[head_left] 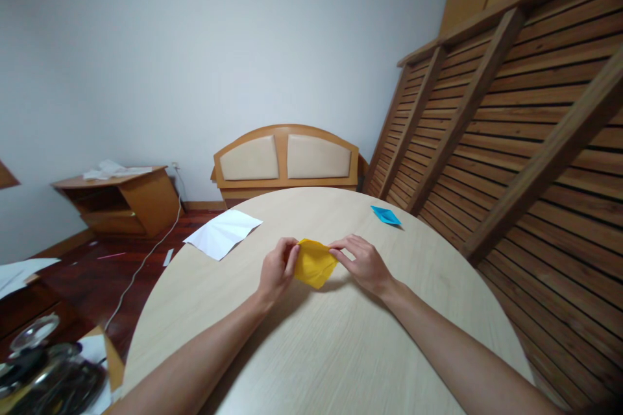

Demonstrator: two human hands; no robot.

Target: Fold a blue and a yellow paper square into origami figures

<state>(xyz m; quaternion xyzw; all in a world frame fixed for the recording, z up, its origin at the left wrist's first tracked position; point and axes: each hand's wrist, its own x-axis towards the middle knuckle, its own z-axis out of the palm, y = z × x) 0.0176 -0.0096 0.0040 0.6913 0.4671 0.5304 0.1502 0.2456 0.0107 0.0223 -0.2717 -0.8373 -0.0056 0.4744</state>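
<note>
A yellow sheet of paper [315,264], creased and partly folded, is held up just above the round table [335,350]. My left hand [280,266] pinches its upper left edge between thumb and fingers. At the upper right corner, my right hand [364,262] grips the sheet the same way. Beyond my right hand lies a folded blue paper boat [386,215]. To the left, a creased white sheet of paper [224,233] rests near the table's rim.
A wooden headboard [286,159] stands against the wall behind the table. Slatted wooden panels [487,142] lean along the right. On the left are a low cabinet [121,201] with papers on it, a white cable [146,259] and a glass pot [53,369].
</note>
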